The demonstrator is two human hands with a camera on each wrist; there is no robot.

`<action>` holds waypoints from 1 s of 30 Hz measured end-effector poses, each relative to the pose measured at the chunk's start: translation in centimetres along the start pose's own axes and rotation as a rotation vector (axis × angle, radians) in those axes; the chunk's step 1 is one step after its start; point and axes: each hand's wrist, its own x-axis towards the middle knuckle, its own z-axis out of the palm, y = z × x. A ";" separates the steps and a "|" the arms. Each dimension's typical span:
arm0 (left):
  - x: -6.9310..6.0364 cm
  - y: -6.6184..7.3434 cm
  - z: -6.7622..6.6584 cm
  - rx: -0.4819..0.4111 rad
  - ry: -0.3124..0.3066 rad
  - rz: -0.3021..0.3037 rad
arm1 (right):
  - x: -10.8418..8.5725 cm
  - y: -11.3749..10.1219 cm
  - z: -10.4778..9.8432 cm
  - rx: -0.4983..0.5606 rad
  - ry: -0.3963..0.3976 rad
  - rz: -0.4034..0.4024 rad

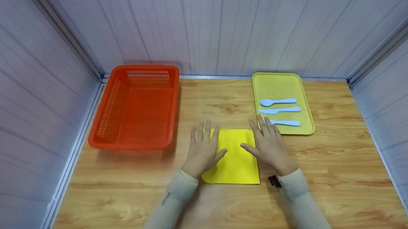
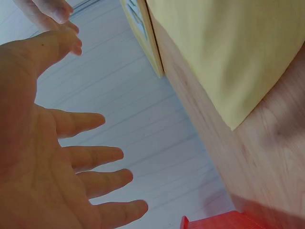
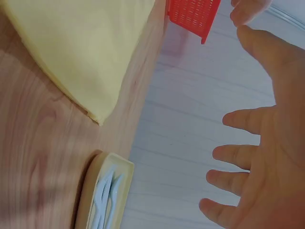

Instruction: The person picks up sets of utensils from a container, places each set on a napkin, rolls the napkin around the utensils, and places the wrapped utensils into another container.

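The nearly square yellow cloth lies on the table, below and between the left hand and right hand; both hover, fingers spread, about equally near.

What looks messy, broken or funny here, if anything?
Nothing stands out. The yellow cloth lies nearly flat, the spoon and knife lie neatly on the yellow tray beside a third piece, and the red basket sits upright. The right hand hides the third piece's end, so I can't check that.
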 end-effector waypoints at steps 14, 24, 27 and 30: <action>-2.0 0.6 2.8 -0.050 -0.088 0.037 | 0.8 0.3 3.3 0.026 -0.032 -0.164; -3.7 1.4 5.0 0.009 0.042 0.205 | 0.9 1.2 5.1 0.100 -0.096 -0.263; -3.7 1.4 5.1 0.018 0.054 0.208 | 1.0 1.3 5.3 0.125 -0.101 -0.268; -3.8 1.4 5.0 0.013 0.087 0.210 | 1.1 1.4 5.3 0.132 -0.098 -0.286</action>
